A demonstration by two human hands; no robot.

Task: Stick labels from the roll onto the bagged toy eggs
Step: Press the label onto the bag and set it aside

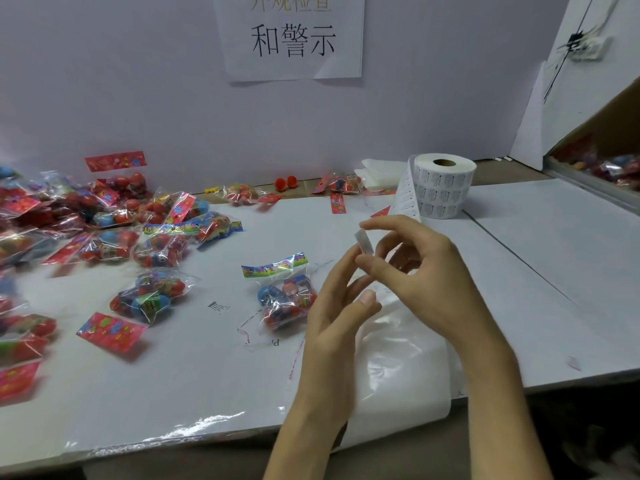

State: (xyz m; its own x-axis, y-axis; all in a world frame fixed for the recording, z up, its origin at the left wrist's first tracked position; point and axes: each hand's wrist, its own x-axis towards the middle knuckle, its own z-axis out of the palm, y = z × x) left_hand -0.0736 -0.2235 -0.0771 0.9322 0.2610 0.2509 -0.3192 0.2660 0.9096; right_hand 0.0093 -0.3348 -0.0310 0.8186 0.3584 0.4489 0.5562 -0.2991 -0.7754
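A white label roll [445, 188] stands at the back right of the table, and its strip [407, 194] trails down toward my hands. My right hand [426, 271] pinches a small white label [364, 241] between thumb and finger. My left hand [341, 306] is raised just below it, fingers touching the strip's end near the label. One bag of toy eggs [285, 296] with a green-blue header lies on the table just left of my hands. Many more bagged eggs [104, 220] are heaped at the left.
A clear plastic sheet [394, 368] hangs over the table's front edge under my wrists. Two loose red egg halves [286, 183] sit by the back wall. A cardboard box [602, 161] with more bags is at the far right. A paper sign [292, 36] hangs on the wall.
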